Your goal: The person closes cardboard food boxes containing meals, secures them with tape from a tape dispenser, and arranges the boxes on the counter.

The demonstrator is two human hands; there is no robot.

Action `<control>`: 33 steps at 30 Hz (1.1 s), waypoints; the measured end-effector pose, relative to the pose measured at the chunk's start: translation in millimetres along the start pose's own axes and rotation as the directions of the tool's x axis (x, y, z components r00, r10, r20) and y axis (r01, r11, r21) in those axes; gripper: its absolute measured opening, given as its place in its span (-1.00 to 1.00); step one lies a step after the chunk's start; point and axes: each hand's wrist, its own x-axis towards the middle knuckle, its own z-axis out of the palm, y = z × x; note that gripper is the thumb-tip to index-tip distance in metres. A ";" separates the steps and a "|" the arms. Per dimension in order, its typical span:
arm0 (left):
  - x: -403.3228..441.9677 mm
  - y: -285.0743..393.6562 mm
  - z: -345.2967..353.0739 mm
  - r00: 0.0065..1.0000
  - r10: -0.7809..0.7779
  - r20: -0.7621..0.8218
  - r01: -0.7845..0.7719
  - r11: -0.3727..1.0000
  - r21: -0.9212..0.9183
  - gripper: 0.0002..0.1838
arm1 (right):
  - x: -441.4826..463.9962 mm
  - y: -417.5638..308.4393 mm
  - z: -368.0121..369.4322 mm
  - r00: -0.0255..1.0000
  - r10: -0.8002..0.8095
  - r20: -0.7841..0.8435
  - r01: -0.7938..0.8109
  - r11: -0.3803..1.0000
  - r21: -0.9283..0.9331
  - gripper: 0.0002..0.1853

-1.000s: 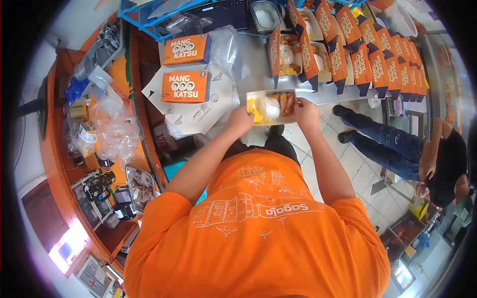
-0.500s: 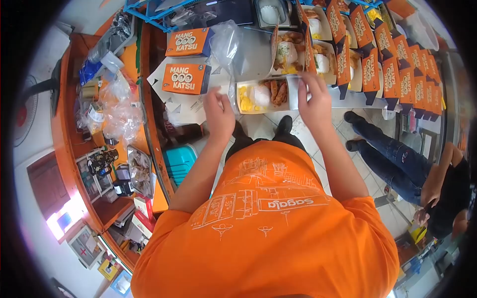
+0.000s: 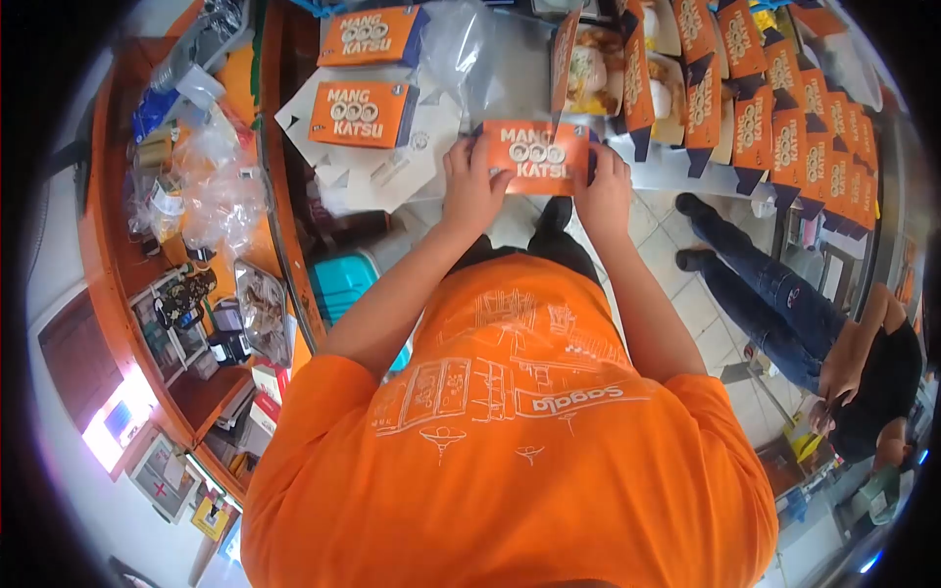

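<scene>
An orange food box [image 3: 534,159] with its printed lid down lies at the near edge of the metal counter. My left hand [image 3: 474,186] grips its left side, thumb against the front. On the right side, my right hand [image 3: 602,186] holds it with the fingers at the edge. The food inside is hidden by the lid. Two closed boxes of the same kind, one nearer [image 3: 361,115] and one farther [image 3: 371,37], rest to the left on flat cardboard [image 3: 392,162]. Just right of my hands stands an open box with rice and toppings [image 3: 593,80].
Rows of open boxes [image 3: 753,127] with raised lids cover the counter's right part. A clear plastic bag [image 3: 458,54] lies behind my left hand. An orange shelf [image 3: 284,216] with bags and containers is on the left. Another person [image 3: 863,372] stands at the right.
The box between my hands was open with its food showing; its lid now covers the food. My hands, apart from it half a second ago, have closed on its sides.
</scene>
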 end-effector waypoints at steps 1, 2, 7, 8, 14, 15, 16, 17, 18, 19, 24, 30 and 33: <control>-0.5 5.6 12.1 0.985 -0.168 -0.029 0.144 0.911 -0.386 -0.29 | -3.7 -2.5 4.8 0.973 0.208 0.105 -0.227 0.947 0.227 -0.43; 5.6 4.9 19.9 0.945 -0.327 -0.006 0.226 0.665 -0.712 -0.29 | -1.4 11.8 20.5 0.973 0.202 0.107 -0.222 0.948 0.228 -0.43; 36.0 1.7 15.3 0.925 -0.304 0.230 0.377 0.813 -0.444 -0.27 | 10.7 30.9 34.4 0.942 0.292 0.165 -0.332 0.882 0.335 -0.39; 40.1 7.2 13.1 0.885 -0.380 0.269 0.461 0.636 -0.619 -0.28 | 13.8 31.1 34.7 0.969 0.199 0.144 -0.232 0.933 0.273 -0.42; 47.8 1.7 -0.6 0.860 -0.423 0.286 0.510 0.697 -0.503 -0.31 | 31.2 5.6 2.9 0.913 0.315 0.260 -0.385 0.877 0.287 -0.50; 50.1 0.6 -8.8 0.842 -0.420 0.338 0.537 0.711 -0.454 -0.32 | 35.2 0.4 -8.8 0.908 0.298 0.293 -0.357 0.919 0.170 -0.49; 53.3 2.4 -18.0 0.821 -0.416 0.391 0.559 0.725 -0.402 -0.34 | 38.8 -3.2 -18.0 0.900 0.288 0.328 -0.321 0.946 0.051 -0.47; 57.1 5.3 -25.6 0.822 -0.415 0.390 0.558 0.728 -0.399 -0.34 | 41.3 -3.3 -22.0 0.896 0.291 0.335 -0.313 0.950 0.014 -0.43; 61.1 11.2 -36.2 0.818 -0.418 0.396 0.545 0.783 -0.301 -0.33 | 44.5 -4.3 -25.7 0.895 0.293 0.336 -0.317 0.948 0.017 -0.43; 62.7 15.2 -43.6 0.813 -0.420 0.403 0.526 0.827 -0.198 -0.32 | 48.3 -5.0 -28.6 0.867 0.306 0.394 -0.312 0.949 -0.050 -0.41; 50.5 20.9 -33.3 0.799 -0.401 0.449 0.552 0.786 -0.280 -0.27 | 43.8 20.0 -8.6 0.796 0.321 0.513 -0.321 0.943 -0.091 -0.27; -4.0 -8.7 21.8 0.998 -0.007 0.068 0.015 0.993 -0.119 -0.15 | -8.9 50.4 38.6 0.969 -0.245 0.034 0.242 0.967 0.081 -0.10; 9.8 -8.3 1.1 0.970 0.222 0.101 -0.230 0.970 0.081 -0.15 | 3.7 29.0 5.6 0.913 -0.372 0.169 0.394 0.911 -0.122 -0.07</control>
